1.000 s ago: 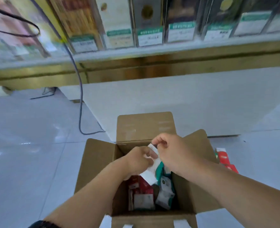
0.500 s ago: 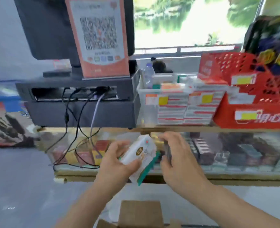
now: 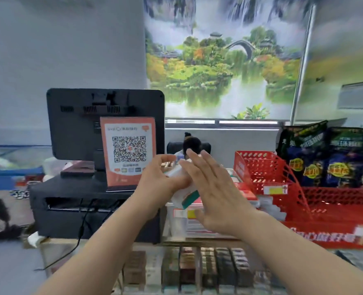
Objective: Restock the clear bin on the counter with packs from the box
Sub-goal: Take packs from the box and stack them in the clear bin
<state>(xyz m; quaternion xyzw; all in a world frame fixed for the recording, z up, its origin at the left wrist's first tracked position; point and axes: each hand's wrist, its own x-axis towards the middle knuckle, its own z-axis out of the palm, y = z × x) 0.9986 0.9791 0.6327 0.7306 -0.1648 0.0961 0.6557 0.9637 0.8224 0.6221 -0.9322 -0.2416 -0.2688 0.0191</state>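
Clear plastic bin (image 3: 174,226), red plastic mesh basket (image 3: 265,167), glossy snack bags (image 3: 302,150)

The clear bin (image 3: 174,225) sits between till stand (image 3: 69,211) (left) and basket (image 3: 336,206).

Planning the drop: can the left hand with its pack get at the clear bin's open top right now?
Probably yes. The left hand holds the pack just over the clear bin; the open right hand is in front and hides part of the opening.
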